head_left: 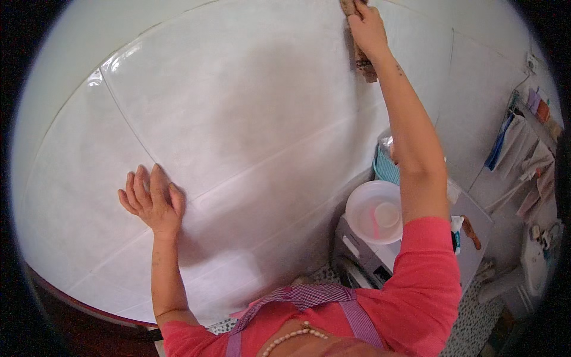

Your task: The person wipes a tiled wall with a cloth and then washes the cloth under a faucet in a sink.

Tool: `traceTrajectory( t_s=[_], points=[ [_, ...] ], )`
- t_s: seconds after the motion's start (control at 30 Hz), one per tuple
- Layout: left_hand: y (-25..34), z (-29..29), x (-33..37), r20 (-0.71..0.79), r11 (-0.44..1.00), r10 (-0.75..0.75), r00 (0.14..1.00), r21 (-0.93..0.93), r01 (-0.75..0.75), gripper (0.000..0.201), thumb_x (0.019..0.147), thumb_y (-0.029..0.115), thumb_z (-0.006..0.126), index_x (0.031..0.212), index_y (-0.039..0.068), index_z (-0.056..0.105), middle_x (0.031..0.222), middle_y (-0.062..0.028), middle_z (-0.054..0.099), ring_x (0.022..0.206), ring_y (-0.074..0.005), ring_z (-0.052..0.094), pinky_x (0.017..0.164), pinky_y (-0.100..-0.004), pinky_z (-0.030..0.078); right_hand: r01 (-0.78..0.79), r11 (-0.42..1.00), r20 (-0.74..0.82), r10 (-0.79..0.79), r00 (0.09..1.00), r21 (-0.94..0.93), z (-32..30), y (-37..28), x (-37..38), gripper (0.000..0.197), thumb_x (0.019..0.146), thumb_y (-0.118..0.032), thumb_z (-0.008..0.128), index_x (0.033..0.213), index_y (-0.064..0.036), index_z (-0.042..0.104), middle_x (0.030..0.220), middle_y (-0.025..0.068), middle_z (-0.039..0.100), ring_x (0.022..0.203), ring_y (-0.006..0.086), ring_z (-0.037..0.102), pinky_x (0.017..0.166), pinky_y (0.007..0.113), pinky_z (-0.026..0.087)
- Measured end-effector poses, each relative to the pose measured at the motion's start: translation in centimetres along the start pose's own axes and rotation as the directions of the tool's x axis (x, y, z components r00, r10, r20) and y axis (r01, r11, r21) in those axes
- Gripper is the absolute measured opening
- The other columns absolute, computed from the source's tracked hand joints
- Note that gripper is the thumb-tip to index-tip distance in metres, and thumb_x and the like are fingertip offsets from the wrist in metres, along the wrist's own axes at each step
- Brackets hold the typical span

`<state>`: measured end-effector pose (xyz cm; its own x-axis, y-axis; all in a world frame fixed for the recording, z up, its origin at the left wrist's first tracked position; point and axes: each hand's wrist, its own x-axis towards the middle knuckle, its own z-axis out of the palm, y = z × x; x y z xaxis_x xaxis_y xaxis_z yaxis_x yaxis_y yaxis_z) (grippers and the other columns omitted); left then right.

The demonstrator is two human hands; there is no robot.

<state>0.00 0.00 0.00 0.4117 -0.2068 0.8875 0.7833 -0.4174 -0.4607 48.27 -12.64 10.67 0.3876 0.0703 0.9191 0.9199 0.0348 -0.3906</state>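
Note:
Up high on the right, my right hand point(369, 34) is closed around a brown cloth point(364, 68) against the white tiled wall point(256, 131). Part of the cloth hangs below my fingers and some shows above them, near the picture's top edge. My left hand point(153, 202) rests on the same wall, lower and well to the left, beside a tile joint. Its fingers are spread and it holds nothing.
Below my right arm stands a washing machine point(370, 262). On it are a white basin point(355, 223) holding a smaller pale vessel, a teal basket point(386, 169) and a brown-handled object point(471, 233). Cloths point(516, 143) hang at the far right, above a white sink point(538, 268).

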Motion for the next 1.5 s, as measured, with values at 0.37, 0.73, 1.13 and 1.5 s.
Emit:
traceTrajectory(
  t_s=[0.37,0.73,1.13,1.5],
  points=[
    [1.4,-0.5,-0.8,-0.036,0.997,-0.062,0.997,0.045,0.064,0.042,0.082,0.021,0.05,0.123,0.014,0.056,0.136,-0.0096,0.042,0.131,-0.0271,0.033,0.111,-0.0479,0.014,0.165,0.986,-0.027,-0.165,0.986,-0.023,0.9,-3.5,1.5,0.036,0.078,-0.01,0.044,0.111,0.0008,0.054,0.106,0.0239,0.05,0.101,0.0403,0.047,0.091,0.046,0.04],
    [4.2,0.5,-1.0,0.002,0.995,-0.088,0.996,0.037,0.088,0.043,0.085,0.019,0.048,0.127,0.012,0.053,0.135,-0.0123,0.042,0.13,-0.0316,0.035,0.109,-0.0525,0.016,0.162,0.965,0.029,-0.16,0.987,-0.206,1.2,0.6,2.9,0.043,0.082,-0.019,0.044,0.122,-0.0059,0.055,0.115,0.0197,0.052,0.107,0.0381,0.049,0.094,0.043,0.04],
    [3.4,1.5,-1.6,-0.039,0.995,-0.094,0.995,0.029,0.095,0.043,0.083,0.021,0.05,0.125,0.016,0.055,0.137,-0.0077,0.041,0.132,-0.0254,0.032,0.112,-0.0477,0.014,-0.006,0.995,0.011,0.007,1.0,-0.103,1.1,4.6,3.4,0.042,0.086,-0.027,0.045,0.124,-0.0104,0.055,0.123,0.0182,0.047,0.119,0.0329,0.043,0.097,0.041,0.038],
    [2.3,2.5,-2.9,-0.013,0.993,-0.115,0.993,0.013,0.115,0.044,0.079,0.019,0.053,0.123,0.016,0.056,0.134,-0.008,0.044,0.131,-0.0265,0.033,0.111,-0.0494,0.014,0.419,0.887,-0.053,-0.436,0.899,-0.192,5.9,-2.3,-2.1,0.056,0.088,-0.038,0.052,0.136,-0.0136,0.038,0.144,0.0067,0.034,0.13,0.0299,0.032,0.106,0.053,0.02]
  ],
)
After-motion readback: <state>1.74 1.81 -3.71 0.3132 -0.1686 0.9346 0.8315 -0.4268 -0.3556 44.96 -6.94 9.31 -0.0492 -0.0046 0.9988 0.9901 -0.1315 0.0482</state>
